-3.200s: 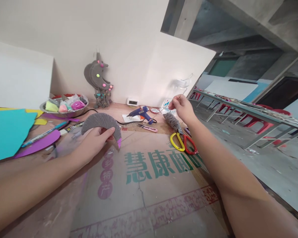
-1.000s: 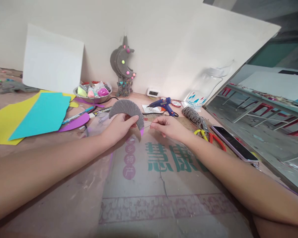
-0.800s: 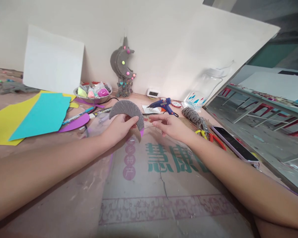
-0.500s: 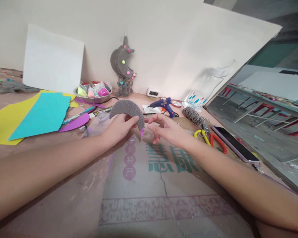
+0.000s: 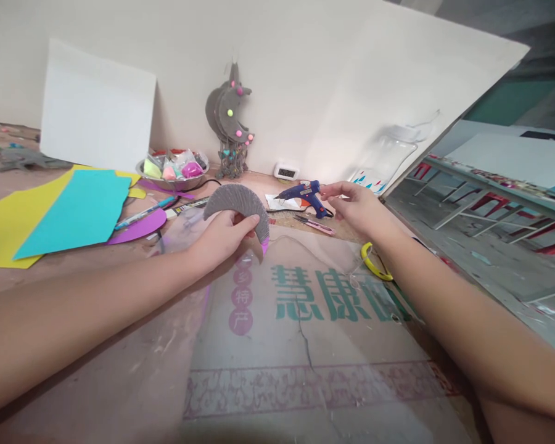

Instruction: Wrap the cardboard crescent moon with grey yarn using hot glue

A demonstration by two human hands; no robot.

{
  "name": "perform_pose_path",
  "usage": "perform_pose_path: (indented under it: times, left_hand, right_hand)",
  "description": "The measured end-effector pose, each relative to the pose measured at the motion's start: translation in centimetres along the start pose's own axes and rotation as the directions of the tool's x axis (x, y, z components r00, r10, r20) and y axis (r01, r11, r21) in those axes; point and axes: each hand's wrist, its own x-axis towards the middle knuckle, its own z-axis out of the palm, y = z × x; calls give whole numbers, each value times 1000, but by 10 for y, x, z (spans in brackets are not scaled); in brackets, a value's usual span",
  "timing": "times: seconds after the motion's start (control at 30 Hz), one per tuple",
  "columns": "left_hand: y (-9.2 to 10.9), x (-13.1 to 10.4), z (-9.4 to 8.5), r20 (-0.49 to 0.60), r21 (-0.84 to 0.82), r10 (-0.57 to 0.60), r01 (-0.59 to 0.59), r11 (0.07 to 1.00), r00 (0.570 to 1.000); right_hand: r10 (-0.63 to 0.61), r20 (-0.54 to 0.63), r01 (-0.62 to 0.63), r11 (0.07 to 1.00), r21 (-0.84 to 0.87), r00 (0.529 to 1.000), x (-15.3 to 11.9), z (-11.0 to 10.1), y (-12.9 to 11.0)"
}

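Note:
My left hand (image 5: 224, 240) grips a crescent moon (image 5: 237, 198) wrapped in grey yarn, thumb in front. The crescent's lower tip is bare purple. My right hand (image 5: 356, 208) is beside the rear of a blue glue gun (image 5: 309, 196), its fingers stretched toward it and apart from the thumb. I cannot tell whether the fingertips touch the gun. Below the gun lie pink-handled snips (image 5: 314, 224). A loose grey strand (image 5: 312, 246) runs from near the crescent across the plastic sheet (image 5: 259, 345).
A finished-looking grey moon hanging (image 5: 229, 114) leans on the white wall board. Left are yellow foam (image 5: 9, 228), blue foam (image 5: 74, 216) and a metal bowl (image 5: 171, 182) of bagged clay. Right are a yellow plier handle (image 5: 374, 262) and clear bottle (image 5: 388, 157). A small clock (image 5: 286, 171) stands behind.
My right hand has moved away from the crescent's tip, right and up to the glue gun. The snips are uncovered; my right arm now hides the yarn bundle and most of the phone. The left hand stays.

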Motion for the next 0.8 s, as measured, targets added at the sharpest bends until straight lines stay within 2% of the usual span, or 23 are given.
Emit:
perform_pose_path:
  times: [0.07, 0.13, 0.2, 0.27, 0.57, 0.67, 0.8]
  left_hand:
    - [-2, 0, 1, 8, -26, 10, -10, 1000, 1000]
    - [-4, 0, 2, 10, -49, 4, -3, 999, 1000]
    - [-4, -1, 3, 5, -67, -16, 16, 998, 1000]
    - [-3, -2, 3, -2, -88, -29, 28, 996, 1000]
    - [-2, -1, 3, -3, -128, -28, 27, 991, 1000]
    - [-3, -1, 4, -16, -143, 3, -6, 990, 1000]
    - [-4, -1, 4, -4, -122, -9, 8, 992, 1000]
  right_hand:
    - [4, 154, -41, 970, 239, 988, -9, 7, -11]
    - [-53, 316, -76, 920, 384, 947, -23, 20, -25]
    - [-99, 442, -102, 907, 408, 892, -36, 33, -37]
    - [-121, 519, -110, 914, 391, 846, -47, 43, -44]
    - [-105, 589, -164, 909, 384, 801, -53, 58, -35]
    - [-90, 599, -136, 937, 322, 796, -52, 57, -34]
    - [-69, 572, -48, 981, 187, 818, -49, 54, -34]
